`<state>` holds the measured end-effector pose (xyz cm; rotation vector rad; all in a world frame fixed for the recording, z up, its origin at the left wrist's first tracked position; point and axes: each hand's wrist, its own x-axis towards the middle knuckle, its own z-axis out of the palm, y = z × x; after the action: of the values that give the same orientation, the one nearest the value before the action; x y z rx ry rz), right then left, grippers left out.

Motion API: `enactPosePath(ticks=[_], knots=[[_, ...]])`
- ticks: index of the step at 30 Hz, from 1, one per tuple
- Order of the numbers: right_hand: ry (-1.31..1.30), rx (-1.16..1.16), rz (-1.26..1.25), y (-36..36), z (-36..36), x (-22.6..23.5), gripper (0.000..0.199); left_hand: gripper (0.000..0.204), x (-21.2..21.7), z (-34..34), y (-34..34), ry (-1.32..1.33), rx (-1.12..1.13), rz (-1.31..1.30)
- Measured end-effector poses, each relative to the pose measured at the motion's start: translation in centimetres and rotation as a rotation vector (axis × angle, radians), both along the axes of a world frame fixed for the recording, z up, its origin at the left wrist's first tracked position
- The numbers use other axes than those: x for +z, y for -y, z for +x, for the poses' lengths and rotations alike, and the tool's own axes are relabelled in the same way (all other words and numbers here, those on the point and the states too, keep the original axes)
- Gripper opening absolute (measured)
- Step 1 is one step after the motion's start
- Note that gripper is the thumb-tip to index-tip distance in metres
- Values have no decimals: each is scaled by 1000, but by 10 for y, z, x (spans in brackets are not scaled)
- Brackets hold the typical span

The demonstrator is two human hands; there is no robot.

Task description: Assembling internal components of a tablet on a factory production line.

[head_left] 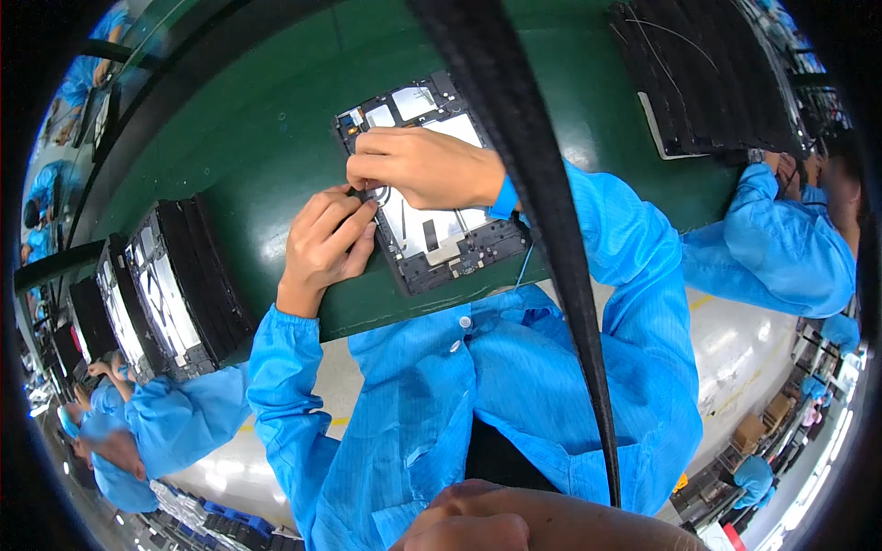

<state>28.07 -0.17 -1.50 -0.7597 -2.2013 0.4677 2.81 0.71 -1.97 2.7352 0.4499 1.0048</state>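
Note:
A flat electronic device, like an opened tablet [423, 241], lies on the green bench top [266, 129] in front of me. Its black frame surrounds bright silver panels. My right hand [418, 167] reaches across its upper left part, fingertips bent down and pinched together. At the device's left edge, my left hand [326, 241] has curled fingers, its tips close to those of the right. Whatever sits between the fingertips is too small and covered to make out. A blue band [504, 196] circles my right wrist, with a thin cord below it.
To the left stand upright rows of similar devices [165, 289] between black dividers. A black stack [707, 78] lies at the far right. One wide black strap [542, 184] crosses the view. Co-workers in blue smocks sit on the left [197, 422] and right [781, 248].

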Motion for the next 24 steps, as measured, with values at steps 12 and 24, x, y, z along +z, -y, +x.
enactPosePath(ticks=[12,24], knots=[[-82,-13,-52,-8,-1,-2,10,28,0,5,-12,-21,-27,118],[-186,-83,-145,-16,3,2,12,24,1,10,-31,-38,6,167]])
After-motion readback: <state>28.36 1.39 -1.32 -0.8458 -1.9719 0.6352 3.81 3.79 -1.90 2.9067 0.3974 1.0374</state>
